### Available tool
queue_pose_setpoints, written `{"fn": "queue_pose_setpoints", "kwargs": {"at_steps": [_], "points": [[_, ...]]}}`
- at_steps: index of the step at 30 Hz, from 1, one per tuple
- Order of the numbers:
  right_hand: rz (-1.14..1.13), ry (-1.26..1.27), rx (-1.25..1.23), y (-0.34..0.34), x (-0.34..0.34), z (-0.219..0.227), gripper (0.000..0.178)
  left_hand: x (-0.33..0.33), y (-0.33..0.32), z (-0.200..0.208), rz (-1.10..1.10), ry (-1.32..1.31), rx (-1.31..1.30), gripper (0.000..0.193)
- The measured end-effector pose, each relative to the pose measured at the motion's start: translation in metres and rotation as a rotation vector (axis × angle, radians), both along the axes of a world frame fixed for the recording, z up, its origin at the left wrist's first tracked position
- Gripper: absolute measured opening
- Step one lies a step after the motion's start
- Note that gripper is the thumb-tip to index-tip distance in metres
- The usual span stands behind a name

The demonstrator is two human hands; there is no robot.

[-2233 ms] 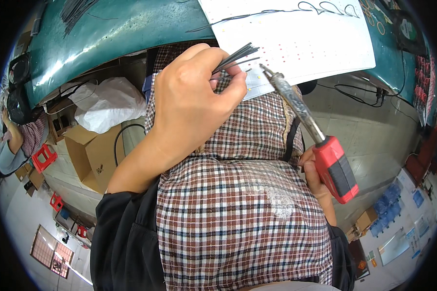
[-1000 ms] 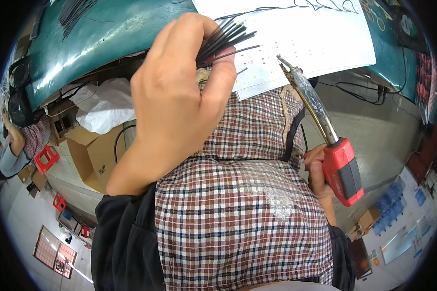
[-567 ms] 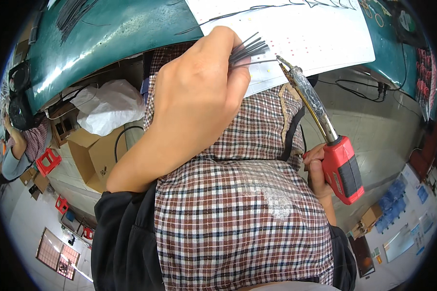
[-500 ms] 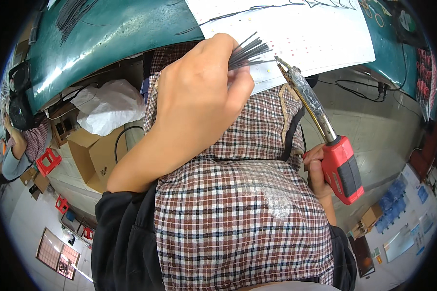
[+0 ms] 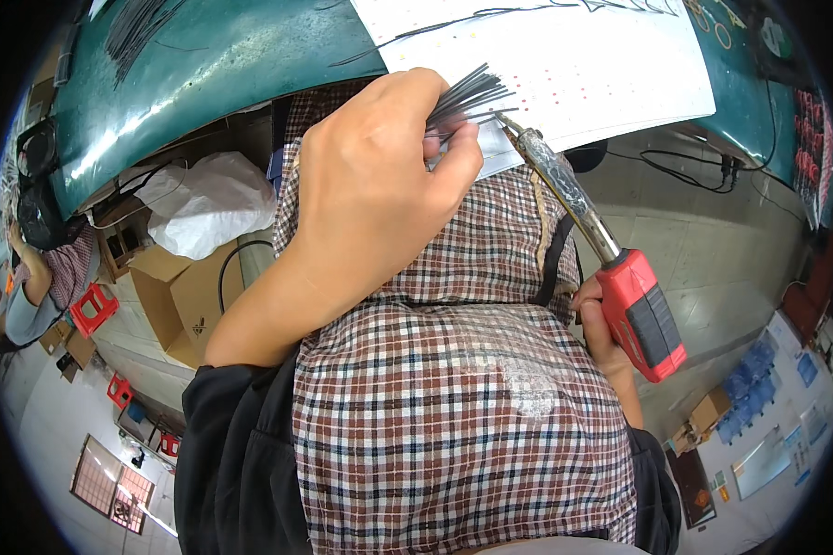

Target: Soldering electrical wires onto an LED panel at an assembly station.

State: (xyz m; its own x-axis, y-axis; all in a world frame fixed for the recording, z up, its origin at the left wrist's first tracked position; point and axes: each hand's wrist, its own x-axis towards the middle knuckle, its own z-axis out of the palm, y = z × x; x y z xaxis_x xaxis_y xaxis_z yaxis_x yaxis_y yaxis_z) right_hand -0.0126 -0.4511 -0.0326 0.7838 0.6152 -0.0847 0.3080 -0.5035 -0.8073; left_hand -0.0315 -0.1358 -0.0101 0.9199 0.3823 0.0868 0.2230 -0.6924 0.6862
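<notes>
A dark green counter spans the upper frame, with a large white paper sheet laid on it at upper right. A red-handled metal tool is gripped by the right hand at centre right. A bundle of thin black wires is pinched in the closed fingers of the left hand at upper centre.

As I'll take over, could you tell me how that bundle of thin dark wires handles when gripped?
The wires fan apart beyond the left hand, so they probably slip loose easily. Being thin, they likely bend and weigh little.
</notes>
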Motion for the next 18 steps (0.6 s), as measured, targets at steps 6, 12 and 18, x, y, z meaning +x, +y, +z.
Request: {"fn": "queue_pose_setpoints", "kwargs": {"at_steps": [6,12,18], "points": [[-0.038,0.034,0.010,0.015,0.001,0.009,0.022,-0.001,0.000,0.000,-0.002,0.015,0.007,0.017],[-0.067,-0.020,0.014,0.007,-0.001,0.007,0.020,-0.001,0.001,-0.002,-0.006,0.001,-0.018,0.018],[-0.069,-0.006,-0.032,0.007,0.003,0.015,0.016,-0.001,0.001,0.002,0.007,0.007,0.017,0.017]]}}
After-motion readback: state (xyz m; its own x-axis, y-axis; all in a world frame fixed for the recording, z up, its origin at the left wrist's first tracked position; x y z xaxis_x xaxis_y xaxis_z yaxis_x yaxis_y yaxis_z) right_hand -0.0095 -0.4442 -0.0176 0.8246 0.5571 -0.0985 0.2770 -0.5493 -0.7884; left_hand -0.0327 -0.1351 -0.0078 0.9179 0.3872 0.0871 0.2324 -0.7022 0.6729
